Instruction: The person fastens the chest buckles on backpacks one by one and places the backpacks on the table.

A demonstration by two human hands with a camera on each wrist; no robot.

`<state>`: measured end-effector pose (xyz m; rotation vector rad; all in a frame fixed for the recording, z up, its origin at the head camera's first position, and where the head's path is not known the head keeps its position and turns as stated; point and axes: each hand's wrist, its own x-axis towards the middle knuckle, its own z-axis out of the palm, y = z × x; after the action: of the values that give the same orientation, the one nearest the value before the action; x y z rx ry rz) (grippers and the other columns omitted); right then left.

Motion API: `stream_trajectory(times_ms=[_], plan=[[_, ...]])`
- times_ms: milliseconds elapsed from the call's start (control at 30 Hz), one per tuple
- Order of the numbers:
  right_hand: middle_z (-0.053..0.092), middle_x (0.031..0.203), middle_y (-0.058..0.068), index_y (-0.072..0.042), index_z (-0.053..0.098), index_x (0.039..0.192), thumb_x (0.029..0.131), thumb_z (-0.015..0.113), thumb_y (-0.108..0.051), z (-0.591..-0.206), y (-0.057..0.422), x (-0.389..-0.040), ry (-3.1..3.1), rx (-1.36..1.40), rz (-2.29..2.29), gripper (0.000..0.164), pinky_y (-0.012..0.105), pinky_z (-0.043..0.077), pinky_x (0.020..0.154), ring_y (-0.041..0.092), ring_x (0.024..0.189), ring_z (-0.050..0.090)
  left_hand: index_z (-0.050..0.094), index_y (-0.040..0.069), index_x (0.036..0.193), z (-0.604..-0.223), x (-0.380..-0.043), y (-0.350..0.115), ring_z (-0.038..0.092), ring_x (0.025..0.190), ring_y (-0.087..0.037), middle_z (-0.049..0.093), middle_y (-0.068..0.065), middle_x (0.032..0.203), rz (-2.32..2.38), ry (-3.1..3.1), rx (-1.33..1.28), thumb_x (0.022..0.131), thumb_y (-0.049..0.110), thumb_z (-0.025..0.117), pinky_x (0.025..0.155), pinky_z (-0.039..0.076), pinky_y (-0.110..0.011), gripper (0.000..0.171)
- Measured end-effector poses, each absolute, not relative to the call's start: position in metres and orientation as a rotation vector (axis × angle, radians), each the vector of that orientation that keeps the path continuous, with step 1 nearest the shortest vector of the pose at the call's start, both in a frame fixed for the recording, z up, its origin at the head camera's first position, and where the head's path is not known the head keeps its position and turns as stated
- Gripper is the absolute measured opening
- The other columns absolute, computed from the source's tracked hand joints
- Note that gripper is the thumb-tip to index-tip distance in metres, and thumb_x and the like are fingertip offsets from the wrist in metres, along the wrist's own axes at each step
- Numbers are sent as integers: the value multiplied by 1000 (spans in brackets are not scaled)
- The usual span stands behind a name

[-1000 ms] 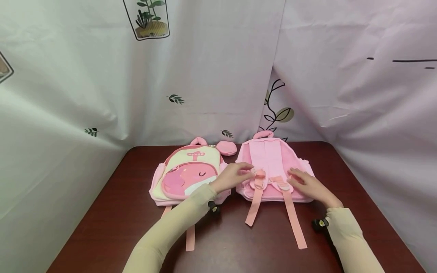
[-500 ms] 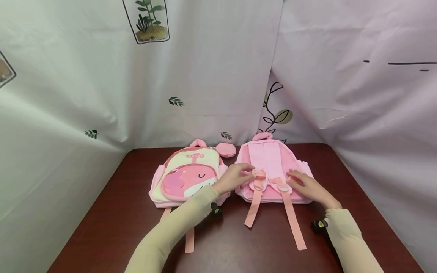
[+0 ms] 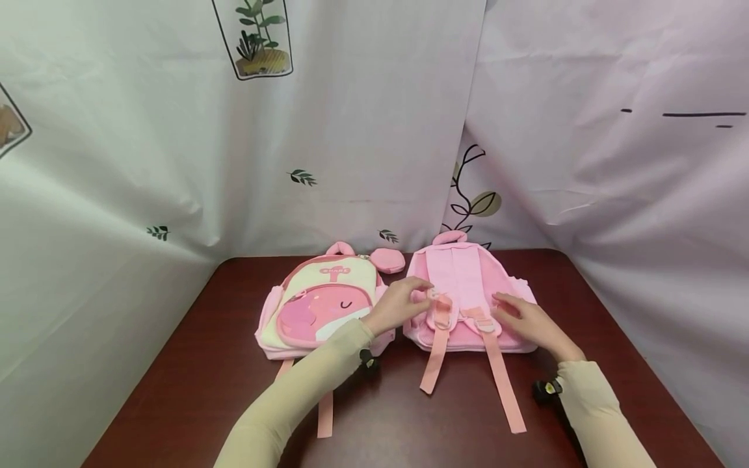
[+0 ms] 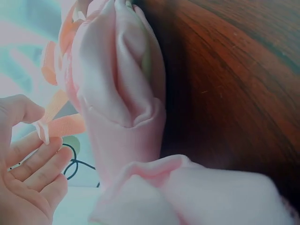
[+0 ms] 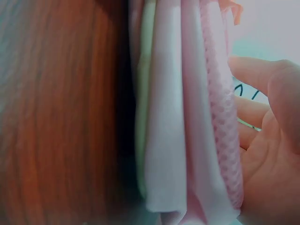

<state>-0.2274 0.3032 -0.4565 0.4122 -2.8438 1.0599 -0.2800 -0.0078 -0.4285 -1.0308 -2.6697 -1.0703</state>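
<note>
A pink backpack lies with its back panel and shoulder straps up, at the right of the table. My left hand is over its left side, thumb and fingers pinching the pale-edged end of an orange webbing strap; the other fingers are spread below it in the left wrist view. Beside the bag's right edge is my right hand, fingers loosely bent and gripping nothing. In the right wrist view its thumb tip is right at the pink mesh panel. Two orange strap tails trail toward the front.
A second backpack, cream and pink with a sleeping-face pocket, lies front up to the left, partly behind my left forearm. A small pink pouch hangs at its top. The dark wooden table is backed by a printed curtain.
My left hand has shifted slightly left with the strap end, and the orange loop there has changed shape a little. The right hand stays beside the bag. The head view has tilted up slightly.
</note>
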Motion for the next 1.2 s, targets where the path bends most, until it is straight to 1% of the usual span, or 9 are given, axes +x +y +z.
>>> stream_trajectory(times_ms=[133,233,300,400,467,667,800,967,1200], plan=[[57,137,28,6,57,137,97,68,-24,-454,297,-228,-2805,460,1081,51,63,39,105,46,128,50,69,5,122,-429,-281,-8,63,104,-19,68,-6,115,-1090,-2635,-1038,93,17,70,95,49,-30,31],[61,131,26,6,57,137,97,69,-25,-451,289,-229,-2796,542,1096,52,58,46,98,41,114,59,69,5,121,-429,-283,-8,63,104,-19,67,-6,113,-1111,-2607,-1053,93,18,70,95,49,-30,30],[62,130,25,6,56,137,97,69,-27,-450,282,-229,-2797,603,1092,54,57,47,96,39,112,60,69,5,120,-429,-283,-7,63,106,-18,67,-5,113,-1123,-2584,-1072,94,19,70,96,49,-30,30],[62,132,23,6,56,138,95,71,-28,-449,274,-230,-2808,667,1115,56,57,45,99,39,117,59,69,6,119,-427,-284,-6,63,105,-17,66,-5,112,-1129,-2562,-1101,94,19,71,95,50,-30,29],[60,136,23,5,59,136,93,74,-25,-449,270,-230,-2807,695,1097,55,59,40,105,41,129,52,69,7,118,-426,-284,-6,64,103,-17,66,-5,110,-1138,-2553,-1114,94,19,71,94,51,-31,27],[63,133,21,2,62,133,90,76,-23,-452,258,-231,-2844,765,950,52,58,42,104,41,127,55,70,5,115,-423,-284,-7,63,92,-14,65,-4,102,-1173,-2524,-1113,93,16,72,89,53,-30,25],[67,128,15,-3,66,131,92,74,-25,-454,249,-231,-2847,796,915,45,56,46,99,36,118,61,70,5,115,-423,-285,-10,62,89,-12,65,-4,103,-1166,-2520,-1111,94,16,72,83,52,-24,24],[70,109,0,-13,72,120,94,73,-24,-457,244,-234,-2858,805,895,29,43,50,84,18,93,61,70,7,115,-422,-285,-12,61,88,-12,66,-3,104,-1130,-2538,-1112,95,18,71,75,50,-21,23],[71,108,1,-9,73,114,92,72,-9,-457,248,-236,-2824,850,910,22,47,50,92,20,100,62,70,5,116,-424,-283,-17,59,85,-12,66,-3,103,-1125,-2548,-1095,95,18,70,73,49,-22,25]])
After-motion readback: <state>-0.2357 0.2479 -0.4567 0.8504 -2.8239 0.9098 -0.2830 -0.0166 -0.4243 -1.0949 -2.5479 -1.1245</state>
